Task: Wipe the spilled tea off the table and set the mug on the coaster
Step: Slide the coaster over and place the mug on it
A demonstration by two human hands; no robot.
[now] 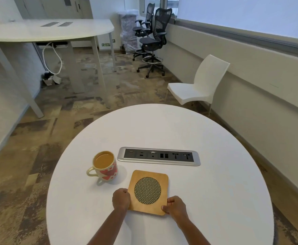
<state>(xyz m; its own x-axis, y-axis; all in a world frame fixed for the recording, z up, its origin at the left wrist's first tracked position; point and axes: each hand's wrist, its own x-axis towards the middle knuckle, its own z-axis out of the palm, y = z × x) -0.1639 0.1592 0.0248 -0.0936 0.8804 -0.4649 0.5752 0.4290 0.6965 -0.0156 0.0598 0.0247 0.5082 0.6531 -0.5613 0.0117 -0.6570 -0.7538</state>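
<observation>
A square wooden coaster [147, 191] with a round woven metal centre lies on the white round table [215, 174], near its front. My left hand [121, 198] grips the coaster's left edge with curled fingers. My right hand [175, 206] pinches its near right corner. A cream mug [105, 167] with red shapes stands upright to the coaster's left, apart from it, handle pointing left. It is nearly full of milky tea. No spilled tea or cloth shows on the tabletop.
A silver power socket strip [158, 156] is set into the table behind the coaster. A white plastic chair [199, 85] stands beyond the table's far right. Black office chairs [153, 41] and a long white desk [47, 30] are farther back.
</observation>
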